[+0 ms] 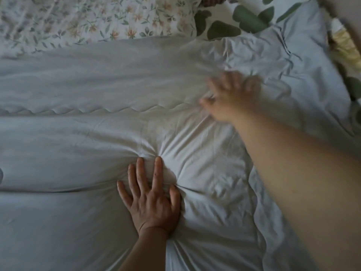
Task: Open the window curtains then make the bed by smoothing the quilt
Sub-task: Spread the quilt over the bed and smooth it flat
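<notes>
We see the pale quilt [82, 133] filling nearly the whole frame. A floral pillow [78, 18] lies upper left, a leaf-print pillow [224, 30] upper centre. Our left grip [151, 200], lower centre, presses flat on the quilt, fingers straight and wide. Our right grip [232, 98], centre right, touches the quilt, too blurred to tell its state.

My right hand [232, 96] is blurred; I cannot tell whether its fingers grip the quilt [78, 133], which runs off the left and bottom edges. The top edge cuts the floral pillow [88, 18].
</notes>
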`<action>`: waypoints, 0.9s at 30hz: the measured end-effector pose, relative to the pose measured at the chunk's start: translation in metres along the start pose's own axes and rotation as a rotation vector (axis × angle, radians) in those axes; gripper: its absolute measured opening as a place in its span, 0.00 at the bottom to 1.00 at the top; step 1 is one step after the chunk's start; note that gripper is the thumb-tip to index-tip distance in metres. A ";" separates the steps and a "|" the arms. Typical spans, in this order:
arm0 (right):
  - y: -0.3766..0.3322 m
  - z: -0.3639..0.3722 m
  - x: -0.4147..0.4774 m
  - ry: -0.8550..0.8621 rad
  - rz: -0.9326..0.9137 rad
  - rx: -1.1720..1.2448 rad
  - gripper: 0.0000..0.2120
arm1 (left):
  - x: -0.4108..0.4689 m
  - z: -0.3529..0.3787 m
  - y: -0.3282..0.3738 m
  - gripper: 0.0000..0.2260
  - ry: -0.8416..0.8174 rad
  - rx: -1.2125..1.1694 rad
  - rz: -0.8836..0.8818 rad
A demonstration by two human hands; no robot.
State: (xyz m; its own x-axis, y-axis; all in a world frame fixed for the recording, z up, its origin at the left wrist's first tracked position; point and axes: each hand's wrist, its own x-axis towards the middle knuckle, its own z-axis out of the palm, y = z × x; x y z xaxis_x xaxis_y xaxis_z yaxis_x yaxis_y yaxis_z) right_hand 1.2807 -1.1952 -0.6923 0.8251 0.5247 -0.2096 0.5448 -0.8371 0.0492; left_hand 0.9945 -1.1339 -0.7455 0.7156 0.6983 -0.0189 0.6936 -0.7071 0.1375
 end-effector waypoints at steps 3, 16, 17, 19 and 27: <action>0.043 -0.007 0.001 0.015 0.497 0.115 0.33 | 0.002 0.000 0.002 0.33 -0.002 -0.006 0.002; 0.007 0.061 -0.211 0.247 0.148 0.021 0.31 | -0.003 0.001 0.000 0.33 0.008 -0.039 -0.012; 0.016 0.064 -0.226 0.239 0.184 0.014 0.31 | -0.004 0.002 0.000 0.33 0.014 -0.041 -0.010; 0.024 0.075 -0.241 0.227 0.230 0.021 0.32 | -0.004 0.002 0.000 0.33 0.020 -0.040 -0.004; 0.024 0.100 -0.236 0.333 0.239 0.081 0.32 | -0.005 0.004 -0.003 0.32 0.060 -0.051 0.015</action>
State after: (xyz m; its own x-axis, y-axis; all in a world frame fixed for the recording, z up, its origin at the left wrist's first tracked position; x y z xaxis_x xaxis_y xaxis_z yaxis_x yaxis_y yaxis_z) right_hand 1.0841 -1.3543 -0.7397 0.9373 0.3248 0.1266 0.3299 -0.9438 -0.0212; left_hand 0.9892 -1.1362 -0.7495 0.7187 0.6940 0.0427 0.6764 -0.7121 0.1880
